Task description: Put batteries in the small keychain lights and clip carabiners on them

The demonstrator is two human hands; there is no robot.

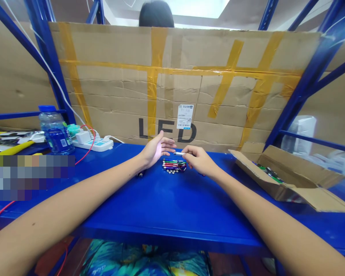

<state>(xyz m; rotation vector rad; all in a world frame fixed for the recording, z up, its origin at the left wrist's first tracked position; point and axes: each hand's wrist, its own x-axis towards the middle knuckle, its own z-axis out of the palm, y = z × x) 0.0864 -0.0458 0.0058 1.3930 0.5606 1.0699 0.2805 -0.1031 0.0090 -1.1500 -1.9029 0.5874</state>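
My right hand (199, 159) pinches a slim silver mini flashlight (179, 153) between thumb and fingers, its end pointing at my left palm. My left hand (158, 148) is open beside it, fingers stretched out, with a pale pinkish light patch on the palm. Just below the hands, a row of coloured mini flashlights (173, 164) in blue, green and red lies on the blue table (172, 207). Several small round silver pieces (171, 171) sit at their near side. A small dark object (140, 174) lies under my left wrist, too small to identify.
At right stands an open cardboard box (293, 191) with similar coloured pieces inside. A blue-capped bottle (54, 132) and a white power strip (96, 145) are at left, with a red cable (87, 151). A cardboard wall (117, 92) closes the back; a person's head (156, 14) shows above it.
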